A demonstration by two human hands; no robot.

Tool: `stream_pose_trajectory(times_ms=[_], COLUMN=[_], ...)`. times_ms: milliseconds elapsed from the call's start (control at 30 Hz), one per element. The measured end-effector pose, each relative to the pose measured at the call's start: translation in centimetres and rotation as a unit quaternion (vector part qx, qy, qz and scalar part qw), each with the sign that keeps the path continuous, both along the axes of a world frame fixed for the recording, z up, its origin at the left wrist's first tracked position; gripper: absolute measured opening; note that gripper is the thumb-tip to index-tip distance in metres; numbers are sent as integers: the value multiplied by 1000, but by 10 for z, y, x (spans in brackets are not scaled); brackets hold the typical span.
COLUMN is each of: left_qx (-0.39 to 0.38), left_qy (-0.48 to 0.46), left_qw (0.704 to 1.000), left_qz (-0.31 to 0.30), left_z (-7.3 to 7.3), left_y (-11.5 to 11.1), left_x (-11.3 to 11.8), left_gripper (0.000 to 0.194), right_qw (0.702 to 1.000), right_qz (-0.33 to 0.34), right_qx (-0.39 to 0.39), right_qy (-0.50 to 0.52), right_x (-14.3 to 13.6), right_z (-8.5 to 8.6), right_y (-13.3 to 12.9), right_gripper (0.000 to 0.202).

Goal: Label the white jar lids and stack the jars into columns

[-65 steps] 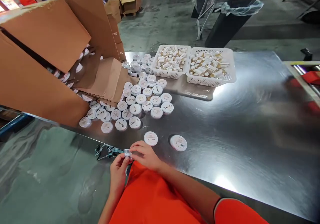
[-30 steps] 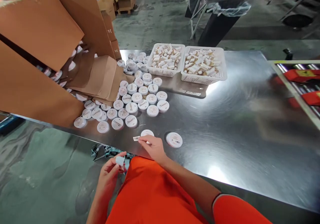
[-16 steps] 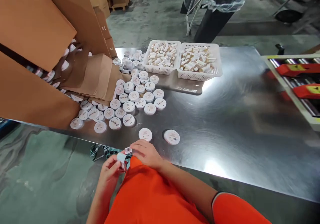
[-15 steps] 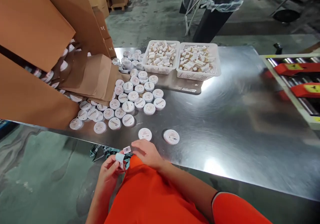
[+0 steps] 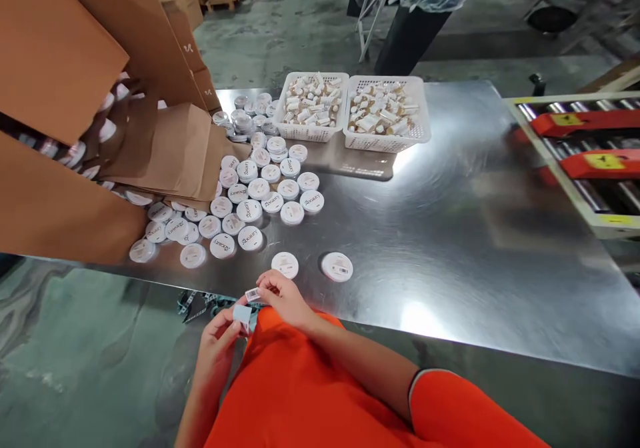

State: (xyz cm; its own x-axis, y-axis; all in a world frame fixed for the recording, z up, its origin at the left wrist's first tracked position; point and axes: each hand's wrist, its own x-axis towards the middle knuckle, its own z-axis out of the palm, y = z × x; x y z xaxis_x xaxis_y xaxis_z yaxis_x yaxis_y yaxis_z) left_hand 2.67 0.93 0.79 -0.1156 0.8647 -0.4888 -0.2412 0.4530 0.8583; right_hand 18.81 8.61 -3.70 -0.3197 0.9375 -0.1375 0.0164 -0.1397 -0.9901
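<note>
In my left hand [image 5: 218, 343] a small strip of label backing paper [image 5: 242, 313], pale blue, is pinched between thumb and fingers just off the table's front edge. A small white barcode label [image 5: 253, 294] sticks up at the strip's upper end. The fingertips of my right hand [image 5: 289, 303] close on the right side of that label. Just beyond my right hand lies a flat round container [image 5: 285, 265] with a white printed top. A second round container [image 5: 337, 267], showing a barcode on its top, rests to the right of it.
Many similar round containers [image 5: 250, 211] spread over the left of the steel table [image 5: 450, 235], beside a large open cardboard box [image 5: 65, 208]. Two white baskets [image 5: 387, 143] of small bottles stand at the back. A roller conveyor [image 5: 555, 161] adjoins on the right.
My right fingers have moved left and closed on the barcode label, which they were apart from before. The view has shifted slightly; the containers stay in place on the table.
</note>
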Motion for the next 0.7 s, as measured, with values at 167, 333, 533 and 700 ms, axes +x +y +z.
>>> stream_pose_trajectory(times_ms=[167, 333, 533, 700], left_qx=[11, -22, -60, -79], left_qy=[123, 156, 134, 124], left_qw=[992, 986, 987, 986], left_qz=[5, 47, 61, 75], left_z=[-6, -16, -22, -19], left_y=[-2, -9, -14, -10], left_x=[-14, -29, -22, -15], left_gripper=[29, 35, 37, 40], right_qw=[976, 955, 958, 952], right_qz=[-162, -125, -113, -115], right_qx=[-26, -137, -137, -133], right_qy=[-144, -229, -224, -251], right_x=[42, 78, 70, 66], right_z=[-58, -123, -153, -164], right_y=[32, 43, 37, 40], right_gripper=[21, 23, 28, 25])
